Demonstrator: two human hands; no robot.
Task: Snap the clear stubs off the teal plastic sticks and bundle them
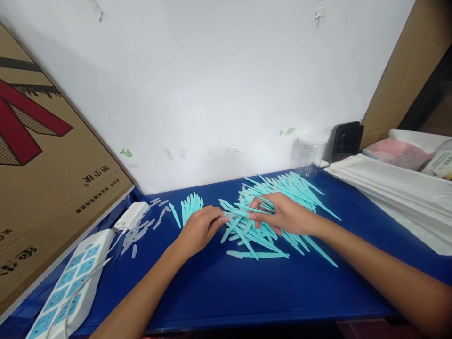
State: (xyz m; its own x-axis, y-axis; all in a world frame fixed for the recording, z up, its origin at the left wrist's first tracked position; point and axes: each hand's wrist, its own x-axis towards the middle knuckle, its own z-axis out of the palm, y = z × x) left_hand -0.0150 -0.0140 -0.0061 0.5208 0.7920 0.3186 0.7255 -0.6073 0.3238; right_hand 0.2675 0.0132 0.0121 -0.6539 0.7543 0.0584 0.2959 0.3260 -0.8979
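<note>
A large heap of turquoise eyebrow razors [257,238] lies on the blue tabletop. Above it, my right hand [275,214] is closed round a few turquoise razors, one of them pointing left from the fingertips. My left hand [203,228] faces it, thumb and forefinger pinched on a small translucent cap [228,215] at that razor's tip. Whether the cap is still on the blade I cannot tell. Behind my left hand is a neat row of razors [190,205], with a single one beside it. Loose translucent caps [139,233] are scattered farther left.
A white power strip [83,278] with cables and a white adapter [132,215] sit at the left, by a cardboard box [52,165]. At the back right stand a clear jar [310,153] and a black object [346,141]. White packaging sheets [399,188] are stacked at the right.
</note>
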